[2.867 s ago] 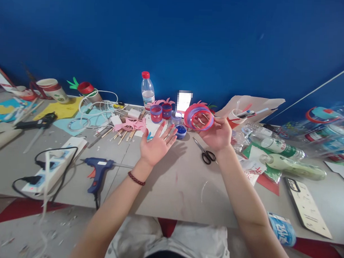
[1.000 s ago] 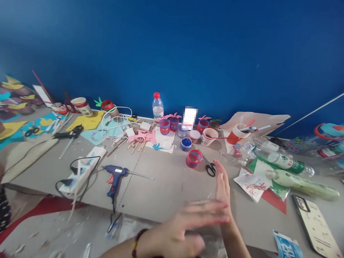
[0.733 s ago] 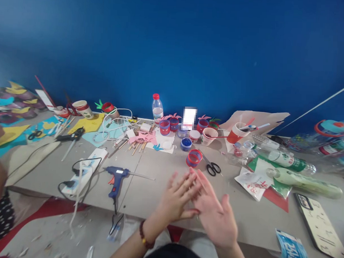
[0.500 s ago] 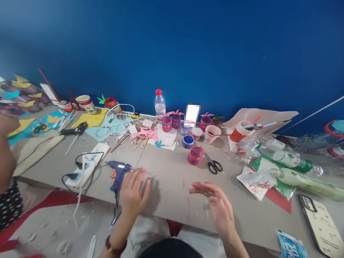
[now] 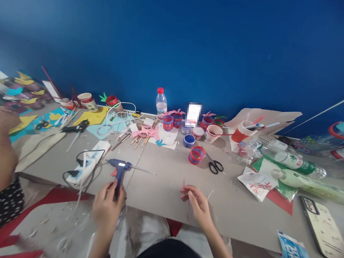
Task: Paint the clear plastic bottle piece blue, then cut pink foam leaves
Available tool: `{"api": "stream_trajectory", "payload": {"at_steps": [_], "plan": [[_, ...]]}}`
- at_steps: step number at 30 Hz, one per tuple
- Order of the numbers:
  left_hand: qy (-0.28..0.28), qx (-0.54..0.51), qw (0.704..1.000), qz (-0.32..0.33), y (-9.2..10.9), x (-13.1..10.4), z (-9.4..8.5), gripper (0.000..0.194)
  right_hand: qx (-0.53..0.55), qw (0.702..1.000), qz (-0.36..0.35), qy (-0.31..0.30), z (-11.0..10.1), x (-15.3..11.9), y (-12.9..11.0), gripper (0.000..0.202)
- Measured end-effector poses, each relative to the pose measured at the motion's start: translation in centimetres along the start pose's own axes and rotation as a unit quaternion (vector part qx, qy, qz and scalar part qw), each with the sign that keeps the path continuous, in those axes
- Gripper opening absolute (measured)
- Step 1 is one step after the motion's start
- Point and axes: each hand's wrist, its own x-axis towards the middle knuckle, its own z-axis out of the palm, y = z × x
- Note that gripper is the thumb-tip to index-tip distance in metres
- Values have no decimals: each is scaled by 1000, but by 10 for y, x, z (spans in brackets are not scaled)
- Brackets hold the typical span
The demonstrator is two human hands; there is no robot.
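A blue hot glue gun (image 5: 121,165) lies on the table with its metal nozzle or glue stick pointing right. My left hand (image 5: 107,202) has its fingers closed round the lower end of the gun's handle. To the right, my right hand (image 5: 198,205) hovers just over the tabletop, fingers curled together with the thumb against them; whatever they may hold is too small to make out. Beyond it are a red and blue ring-shaped cup (image 5: 196,155) and black-handled scissors (image 5: 215,167).
A white power strip (image 5: 92,162) with cords lies left of the glue gun. Paint pots, a capped bottle (image 5: 161,103), paper cups and pink cut-outs (image 5: 146,132) line the back. Plastic bottles (image 5: 297,162) and a phone (image 5: 323,228) lie right. Another person's arm (image 5: 2,153) is at far left.
My left hand has moved down and left from beside the glue gun to its handle and closed there. My right hand has shifted left, and its stretched fingers have curled in.
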Motion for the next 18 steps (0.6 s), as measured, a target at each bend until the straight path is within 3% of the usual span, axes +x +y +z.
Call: {"api": "stream_trajectory", "payload": {"at_steps": [6,10,13,15,18], "plan": [[-10,23,1000,15,-2,6,-3,26,-13,1000,0,1,0,3,-2,37],[20,-33,999,-14,17,28,-14,23,-13,1000,2,4,0,3,-4,38],[0,-119,992,-27,39,65,-17,32,-15,1000,4,6,-1,3,-2,36],[-67,-168,983,-22,51,100,-9,35,-17,1000,2,2,-1,3,1,36],[-164,-180,970,-28,62,158,17,40,-25,1000,1,-8,-2,2,4,38]]}}
